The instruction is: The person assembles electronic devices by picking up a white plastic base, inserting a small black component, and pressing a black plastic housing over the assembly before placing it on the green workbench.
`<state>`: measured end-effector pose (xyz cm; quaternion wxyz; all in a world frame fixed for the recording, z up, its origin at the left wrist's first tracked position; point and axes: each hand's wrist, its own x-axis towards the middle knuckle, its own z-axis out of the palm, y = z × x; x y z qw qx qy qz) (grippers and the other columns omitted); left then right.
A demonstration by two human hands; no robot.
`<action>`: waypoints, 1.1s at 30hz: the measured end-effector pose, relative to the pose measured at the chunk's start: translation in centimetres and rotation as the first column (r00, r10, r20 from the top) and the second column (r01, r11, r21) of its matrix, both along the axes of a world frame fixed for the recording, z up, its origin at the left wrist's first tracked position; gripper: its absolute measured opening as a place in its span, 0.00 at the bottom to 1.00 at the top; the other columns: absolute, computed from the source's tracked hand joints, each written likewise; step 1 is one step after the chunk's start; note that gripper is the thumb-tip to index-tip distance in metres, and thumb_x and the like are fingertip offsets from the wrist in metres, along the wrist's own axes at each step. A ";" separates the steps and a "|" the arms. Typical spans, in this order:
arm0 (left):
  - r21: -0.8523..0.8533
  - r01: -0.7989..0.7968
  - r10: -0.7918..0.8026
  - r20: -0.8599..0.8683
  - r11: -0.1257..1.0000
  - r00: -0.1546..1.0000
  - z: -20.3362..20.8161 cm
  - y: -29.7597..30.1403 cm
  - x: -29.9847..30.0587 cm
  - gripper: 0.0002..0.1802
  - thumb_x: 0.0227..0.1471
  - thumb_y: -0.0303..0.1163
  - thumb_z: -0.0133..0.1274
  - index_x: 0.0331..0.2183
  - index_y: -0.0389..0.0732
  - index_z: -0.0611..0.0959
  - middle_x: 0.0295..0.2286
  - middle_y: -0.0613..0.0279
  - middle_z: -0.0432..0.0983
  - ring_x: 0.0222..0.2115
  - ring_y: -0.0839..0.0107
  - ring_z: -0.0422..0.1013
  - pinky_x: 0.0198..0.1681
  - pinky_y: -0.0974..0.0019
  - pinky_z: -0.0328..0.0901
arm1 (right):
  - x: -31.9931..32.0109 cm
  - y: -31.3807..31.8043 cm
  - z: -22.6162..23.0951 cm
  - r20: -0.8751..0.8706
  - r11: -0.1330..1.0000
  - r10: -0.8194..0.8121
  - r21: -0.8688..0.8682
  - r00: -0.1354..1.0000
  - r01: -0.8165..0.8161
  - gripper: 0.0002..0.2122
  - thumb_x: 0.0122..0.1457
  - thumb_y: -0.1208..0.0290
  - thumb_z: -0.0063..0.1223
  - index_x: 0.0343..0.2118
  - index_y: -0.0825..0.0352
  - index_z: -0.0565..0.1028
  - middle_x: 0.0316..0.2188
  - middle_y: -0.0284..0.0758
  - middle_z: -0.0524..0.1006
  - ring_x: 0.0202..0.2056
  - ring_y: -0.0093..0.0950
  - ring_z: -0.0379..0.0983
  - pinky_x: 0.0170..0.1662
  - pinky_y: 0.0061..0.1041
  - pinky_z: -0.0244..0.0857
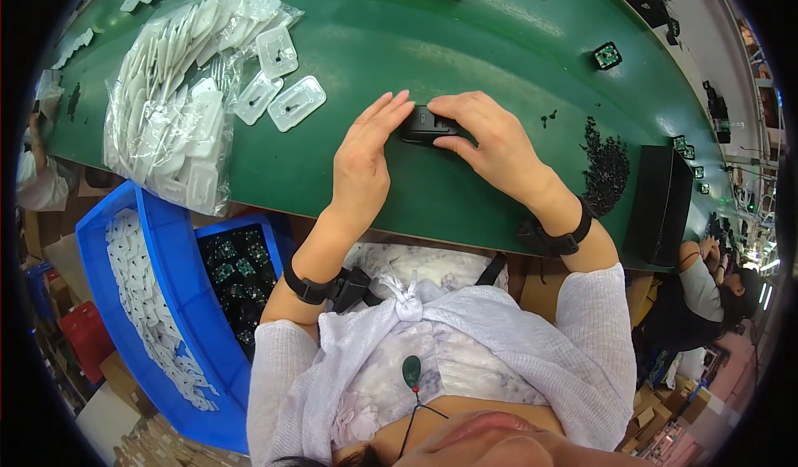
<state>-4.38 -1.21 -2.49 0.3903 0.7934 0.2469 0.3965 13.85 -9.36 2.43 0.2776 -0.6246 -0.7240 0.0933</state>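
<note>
A small black plastic housing (pixel 422 126) lies on the green table between my hands. My right hand (pixel 497 141) grips its right end, thumb on the near side and fingers along the far side. Fairly straight, the fingers of my left hand (pixel 363 158) rest with their tips at the housing's left edge, not wrapped round it. Left of my left hand are loose white plastic plates (pixel 297 103), each with a small dark piece in the middle. Beside them is a clear bag (pixel 170 101) full of similar white plates.
A pile of small black parts (pixel 605 168) and a black box (pixel 661 205) are on the right. A circuit-board unit (pixel 607 55) sits farther back. Blue bins (pixel 150 242) at lower left hold white pieces and dark board units. Another person (pixel 706 292) sits at far right.
</note>
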 end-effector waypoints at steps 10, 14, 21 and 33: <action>0.287 0.075 0.009 -0.283 0.955 0.959 0.6 0.8 -0.8 0.24 0.44 0.18 0.48 0.45 0.41 0.80 0.48 0.61 0.74 0.51 0.60 0.68 0.50 0.62 0.66 | -0.1 0.5 -0.1 0.096 1.000 0.007 -0.004 0.995 -0.006 0.19 0.46 0.75 0.60 0.44 0.65 0.74 0.42 0.34 0.75 0.42 0.34 0.72 0.43 0.30 0.69; 0.440 0.125 0.061 -0.384 0.889 0.921 1.4 0.6 -0.8 0.27 0.41 0.23 0.56 0.48 0.40 0.77 0.49 0.60 0.73 0.49 0.63 0.69 0.50 0.62 0.65 | -0.2 0.3 -0.2 0.102 0.999 -0.032 0.002 0.994 0.032 0.20 0.45 0.75 0.61 0.45 0.64 0.74 0.41 0.34 0.76 0.41 0.35 0.72 0.42 0.29 0.69; 0.429 -0.009 0.126 -0.245 0.903 0.961 0.5 1.1 1.0 0.25 0.41 0.27 0.60 0.45 0.37 0.77 0.43 0.53 0.75 0.44 0.60 0.70 0.45 0.60 0.66 | 1.0 1.6 0.0 -0.572 0.942 -0.278 -0.321 0.772 0.102 0.16 0.55 0.74 0.57 0.47 0.69 0.72 0.40 0.37 0.78 0.44 0.24 0.72 0.48 0.25 0.67; -0.665 0.077 0.005 0.120 0.743 0.993 1.0 -1.3 0.3 0.17 0.55 0.33 0.56 0.41 0.29 0.78 0.29 0.60 0.79 0.29 0.77 0.74 0.31 0.74 0.67 | -1.4 0.9 0.4 -0.766 0.981 -0.175 -0.192 0.619 0.039 0.21 0.57 0.73 0.57 0.54 0.69 0.68 0.44 0.33 0.75 0.45 0.22 0.70 0.50 0.22 0.64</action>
